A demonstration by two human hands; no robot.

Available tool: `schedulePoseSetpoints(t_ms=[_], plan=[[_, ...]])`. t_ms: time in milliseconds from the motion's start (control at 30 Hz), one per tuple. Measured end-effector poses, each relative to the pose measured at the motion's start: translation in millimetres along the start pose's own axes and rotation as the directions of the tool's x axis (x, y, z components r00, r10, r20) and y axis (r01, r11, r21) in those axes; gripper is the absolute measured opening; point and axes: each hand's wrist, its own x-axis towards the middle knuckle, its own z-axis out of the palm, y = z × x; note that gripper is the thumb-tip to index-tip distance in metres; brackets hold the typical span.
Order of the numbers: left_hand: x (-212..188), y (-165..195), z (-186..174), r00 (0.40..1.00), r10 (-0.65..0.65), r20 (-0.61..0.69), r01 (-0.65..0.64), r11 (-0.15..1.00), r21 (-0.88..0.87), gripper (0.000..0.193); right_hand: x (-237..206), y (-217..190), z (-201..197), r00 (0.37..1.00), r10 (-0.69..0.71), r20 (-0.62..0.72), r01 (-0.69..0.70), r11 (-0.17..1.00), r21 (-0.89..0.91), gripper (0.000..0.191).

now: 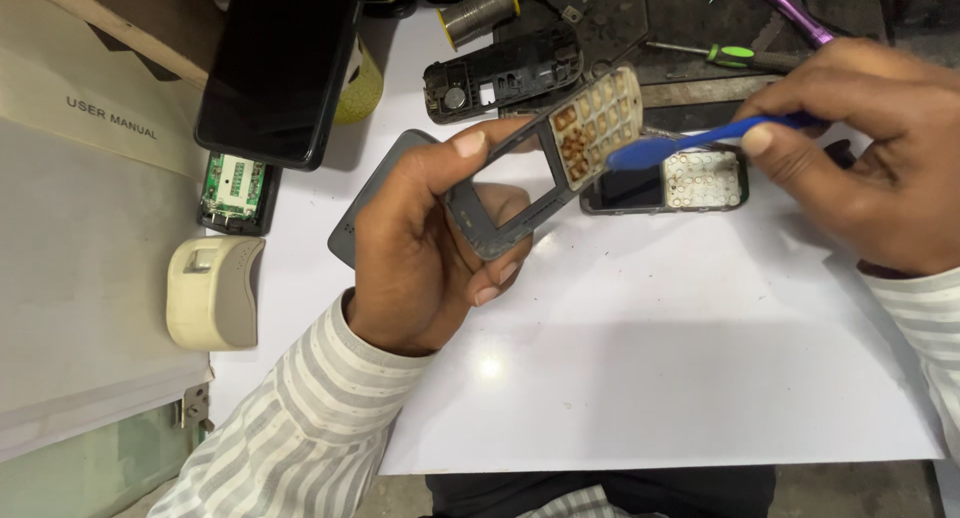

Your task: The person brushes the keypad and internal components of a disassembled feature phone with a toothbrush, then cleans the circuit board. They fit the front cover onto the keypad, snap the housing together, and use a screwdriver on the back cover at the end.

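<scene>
The phone frame (520,188) was held up above the white sheet (650,358), its inner side toward the camera, with the screen window empty and the keypad (598,123) still sitting in its upper part. The left hand (420,248) was clamped on the frame, thumb on the top edge and fingers curled under the lower edge. The right hand (870,158) was pinched together on a blue brush (690,143), and the brush head touched the right edge of the keypad. The keypad looked brown and dirty in many cells, mostly on its left part, so the cleaning seemed to be in progress and not finished. The phone was already taken apart: the board (665,183) with its white contact sheet lay on the sheet just behind the frame, and a black rear shell (505,70) lay farther back. Beside them were a green screwdriver (720,54) and a solder spool (480,8). At the left, on the tabletop, stood a dark phone (270,68), a green circuit (235,188) and a beige device (212,293).
</scene>
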Motion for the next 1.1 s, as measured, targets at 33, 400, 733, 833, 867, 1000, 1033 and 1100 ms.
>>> schedulePoseSetpoints(t_ms=[33,400,733,833,867,1000,1033,1100], plan=[[-0.4,0.9,-0.2,1.000,0.002,0.009,-0.001,1.000,-0.027,0.061,0.9,0.5,0.4,0.999,-0.019,-0.030,0.020,0.999,0.037,0.016],[1.0,1.3,0.2,0.993,-0.112,0.028,0.113,0.990,-0.078,0.064,-0.6,-3.0,6.0,0.997,-0.042,-0.064,0.045,0.998,0.047,0.019],[2.6,-4.0,1.8,0.986,-0.162,0.028,0.164,0.984,-0.073,0.064,-5.7,6.3,14.3,0.979,-0.139,-0.146,0.134,0.990,-0.039,0.017],[2.4,-4.5,1.6,0.989,-0.145,0.036,0.147,0.987,-0.068,0.064,-8.4,11.0,14.4,0.985,-0.086,-0.152,0.087,0.996,0.002,0.020],[2.7,-4.7,1.4,0.990,-0.136,0.037,0.139,0.987,-0.078,0.064,-9.0,12.3,14.3,0.985,-0.071,-0.156,0.074,0.997,0.009,0.020],[1.4,-3.5,-1.2,0.993,-0.117,0.023,0.119,0.987,-0.109,0.064,-8.5,14.8,14.9,0.986,-0.017,-0.165,0.022,0.999,0.029,0.020],[0.7,-2.9,-2.2,0.993,-0.116,0.016,0.117,0.986,-0.116,0.064,-8.2,14.4,14.6,0.987,-0.003,-0.161,0.010,0.999,0.044,0.020],[-0.4,-1.7,-4.4,0.996,-0.072,0.047,0.078,0.988,-0.133,0.064,-7.4,12.4,13.3,0.988,0.021,-0.150,-0.010,0.997,0.076,0.020]])
